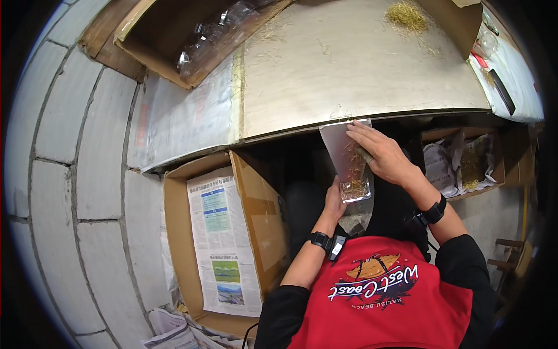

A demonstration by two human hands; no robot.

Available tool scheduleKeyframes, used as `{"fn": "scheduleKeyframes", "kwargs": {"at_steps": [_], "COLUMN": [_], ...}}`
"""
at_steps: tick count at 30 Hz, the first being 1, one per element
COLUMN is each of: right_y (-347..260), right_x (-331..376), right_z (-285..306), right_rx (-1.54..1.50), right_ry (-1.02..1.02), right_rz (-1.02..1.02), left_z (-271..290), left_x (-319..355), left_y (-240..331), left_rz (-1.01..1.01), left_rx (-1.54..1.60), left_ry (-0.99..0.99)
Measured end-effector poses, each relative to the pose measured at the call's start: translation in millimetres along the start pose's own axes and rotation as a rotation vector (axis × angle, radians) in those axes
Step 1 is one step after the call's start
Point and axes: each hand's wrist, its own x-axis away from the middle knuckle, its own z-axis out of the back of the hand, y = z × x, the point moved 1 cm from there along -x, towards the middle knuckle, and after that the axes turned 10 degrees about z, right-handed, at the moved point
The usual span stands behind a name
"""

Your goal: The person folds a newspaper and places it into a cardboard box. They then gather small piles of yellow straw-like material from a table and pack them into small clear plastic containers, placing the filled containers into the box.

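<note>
My left hand (334, 202) is closed around the edge of a small clear plastic box (347, 199), which holds a pile of thin gold-coloured pieces too fine to name. A smooth grey sheet (334, 139) slopes from the table edge down toward the box. Gold-coloured pieces (353, 166) lie scattered along its lower part. My right hand (382, 156) rests over the right side of the sheet, its fingers stretched out and close together, the tips near the upper end.
A heap of gold-coloured pieces (406, 16) lies far back on the pale tabletop (349, 75). At the far left a cardboard box (157, 52) holds clear plastic boxes. A newspaper-lined carton (261, 221) stands left of my legs. Another carton (494, 186) sits at the right.
</note>
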Motion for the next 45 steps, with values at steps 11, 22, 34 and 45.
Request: {"fn": "scheduleKeyframes", "kwargs": {"at_steps": [11, 22, 34, 45], "right_y": [1.9, -20.6, -64.5, -57.9], "right_x": [1.2, 49.0, 34.1, 31.7], "right_z": [-3.2, -25.0, -64.0, -51.3], "right_rx": [0.038, -0.183, -0.11, -0.127], "right_ry": [0.018, 0.049, 0.009, 0.144], "right_rz": [0.025, 0.027, 0.201, 0.243], "left_z": [0.3, -1.6, -49.6, -70.7], "left_x": [-2.7, 45.2, 105.1, 127.8], "left_y": [-3.6, 12.6, 44.3, 57.7], "left_rz": [-0.016, -0.072, -0.404, -0.399], "left_rx": [-0.038, -0.166, -0.285, -0.216], "left_ry": [0.043, 0.056, 0.247, 0.074]}}
